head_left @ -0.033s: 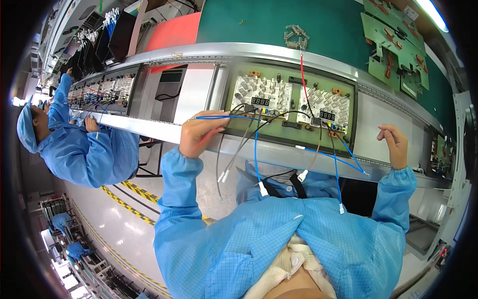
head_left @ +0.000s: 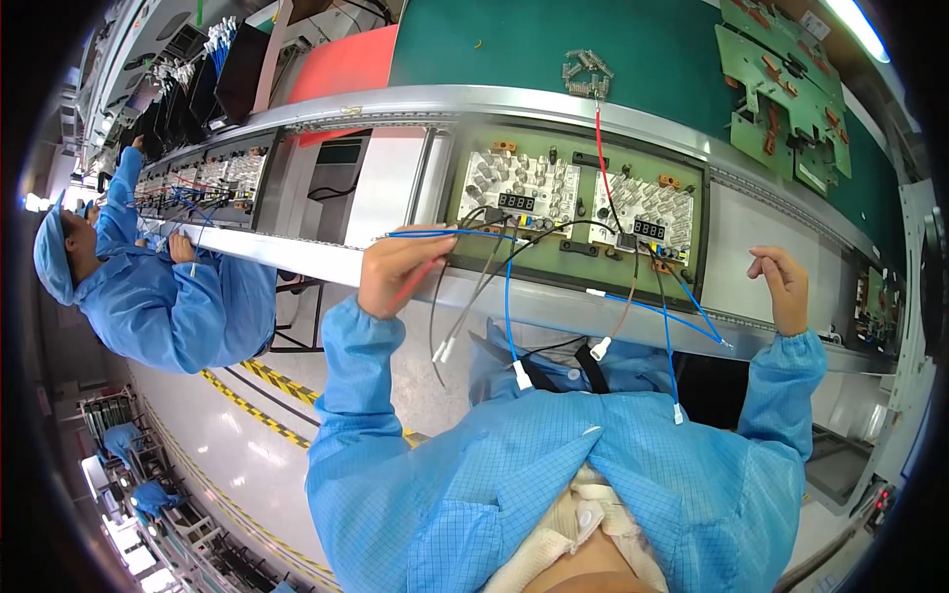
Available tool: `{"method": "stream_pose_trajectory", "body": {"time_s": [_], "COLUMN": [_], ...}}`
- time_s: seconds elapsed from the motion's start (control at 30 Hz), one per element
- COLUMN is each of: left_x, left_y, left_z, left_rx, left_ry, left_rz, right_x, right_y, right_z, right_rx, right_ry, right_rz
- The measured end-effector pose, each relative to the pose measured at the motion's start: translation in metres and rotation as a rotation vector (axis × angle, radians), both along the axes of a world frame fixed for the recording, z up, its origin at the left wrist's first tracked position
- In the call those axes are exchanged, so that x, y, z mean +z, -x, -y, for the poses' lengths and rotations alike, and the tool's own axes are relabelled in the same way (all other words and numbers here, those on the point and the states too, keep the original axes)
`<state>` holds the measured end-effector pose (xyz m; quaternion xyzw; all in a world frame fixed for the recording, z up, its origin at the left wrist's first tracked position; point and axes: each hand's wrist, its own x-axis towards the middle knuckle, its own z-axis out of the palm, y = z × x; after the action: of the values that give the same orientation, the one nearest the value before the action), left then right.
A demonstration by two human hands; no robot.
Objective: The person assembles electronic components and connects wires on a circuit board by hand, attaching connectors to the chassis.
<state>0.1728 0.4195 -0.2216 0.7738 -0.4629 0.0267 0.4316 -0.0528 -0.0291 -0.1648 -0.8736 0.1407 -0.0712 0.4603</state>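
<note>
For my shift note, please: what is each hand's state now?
Left hand: partly curled at a red wire; grip cannot be told.
Right hand: loosely open, nothing visible held.

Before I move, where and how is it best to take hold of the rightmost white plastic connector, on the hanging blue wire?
Probably pinch the body of the white plastic connector by its sides, coming from the right with the right hand. It hangs at the lower end of the thin blue wire, beyond the silver metal rail; gripping the flexible wire may let it swing.
</note>
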Motion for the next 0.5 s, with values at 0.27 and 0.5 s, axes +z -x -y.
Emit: {"method": "stream_pose_trajectory", "body": {"time_s": [0.27, 0.5], "left_x": [0.002, 0.020], "left_y": [0.010, -0.018], "left_z": [-0.004, -0.003], "left_rx": [0.013, -0.039], "left_ry": [-0.121, 0.071], "left_rz": [0.055, -0.738], "right_x": [-0.003, 0.012], "right_y": [0.001, -0.001], "right_z": [0.001, 0.028], "right_rx": [-0.019, -0.004], "right_ry": [-0.022, 0.088], "right_rz": [-0.014, 0.087]}}
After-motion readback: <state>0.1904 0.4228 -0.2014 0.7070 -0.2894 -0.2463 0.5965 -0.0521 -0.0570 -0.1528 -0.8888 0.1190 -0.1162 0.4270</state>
